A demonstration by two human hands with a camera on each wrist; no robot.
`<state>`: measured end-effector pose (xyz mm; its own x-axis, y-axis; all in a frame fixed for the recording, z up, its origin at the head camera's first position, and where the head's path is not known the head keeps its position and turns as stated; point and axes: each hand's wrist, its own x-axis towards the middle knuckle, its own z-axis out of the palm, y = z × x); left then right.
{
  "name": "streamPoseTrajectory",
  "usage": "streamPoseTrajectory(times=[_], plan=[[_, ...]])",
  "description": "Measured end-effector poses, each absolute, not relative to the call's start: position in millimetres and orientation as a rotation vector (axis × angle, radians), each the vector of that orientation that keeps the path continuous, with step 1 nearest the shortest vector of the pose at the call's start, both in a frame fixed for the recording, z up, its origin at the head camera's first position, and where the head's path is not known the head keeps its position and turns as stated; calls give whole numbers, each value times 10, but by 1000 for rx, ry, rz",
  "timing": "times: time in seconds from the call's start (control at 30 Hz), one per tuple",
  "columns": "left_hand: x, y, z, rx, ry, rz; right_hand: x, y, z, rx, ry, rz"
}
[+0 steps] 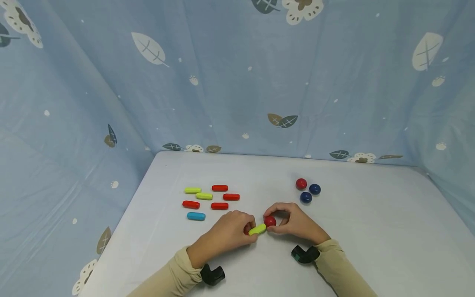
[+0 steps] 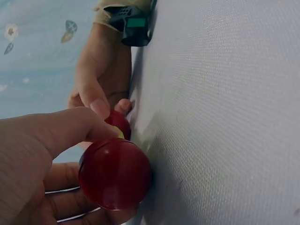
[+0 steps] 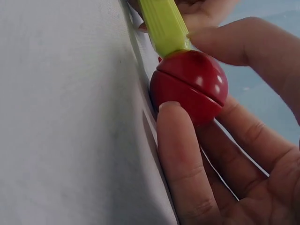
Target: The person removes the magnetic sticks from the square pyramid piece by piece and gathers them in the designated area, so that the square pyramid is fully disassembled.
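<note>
A yellow-green rod (image 1: 257, 229) lies between my hands, slightly tilted. My left hand (image 1: 228, 231) grips it near its left end, where a red ball (image 2: 115, 173) sits, mostly hidden by fingers in the head view. The left thumb is against the rod beside that ball. My right hand (image 1: 297, 222) pinches a second red ball (image 3: 190, 86) between thumb and fingers. That ball has a groove round it and touches the rod's right end in the right wrist view. Both hands are low, close to the tabletop.
Left of centre on the white table (image 1: 371, 231) lie several red rods (image 1: 231, 197), two yellow-green rods (image 1: 204, 196) and a blue rod (image 1: 196, 216). Beyond my right hand sit a red ball (image 1: 301, 184) and two dark blue balls (image 1: 306, 197). A patterned blue curtain (image 1: 230, 82) hangs behind.
</note>
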<state>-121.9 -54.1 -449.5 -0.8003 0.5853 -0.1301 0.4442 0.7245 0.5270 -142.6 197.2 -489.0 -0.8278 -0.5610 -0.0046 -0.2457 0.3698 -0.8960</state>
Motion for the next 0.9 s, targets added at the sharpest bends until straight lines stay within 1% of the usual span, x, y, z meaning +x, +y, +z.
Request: streamPoseTrajectory(times=[0.63, 0.9], plan=[[-1234, -551, -4487, 855, 2647, 662, -1450, 1961, -4949, -732, 2412, -1449], [-1258, -575, -4481, 832, 2610, 712, -1418, 1929, -4885, -788, 2497, -1477]])
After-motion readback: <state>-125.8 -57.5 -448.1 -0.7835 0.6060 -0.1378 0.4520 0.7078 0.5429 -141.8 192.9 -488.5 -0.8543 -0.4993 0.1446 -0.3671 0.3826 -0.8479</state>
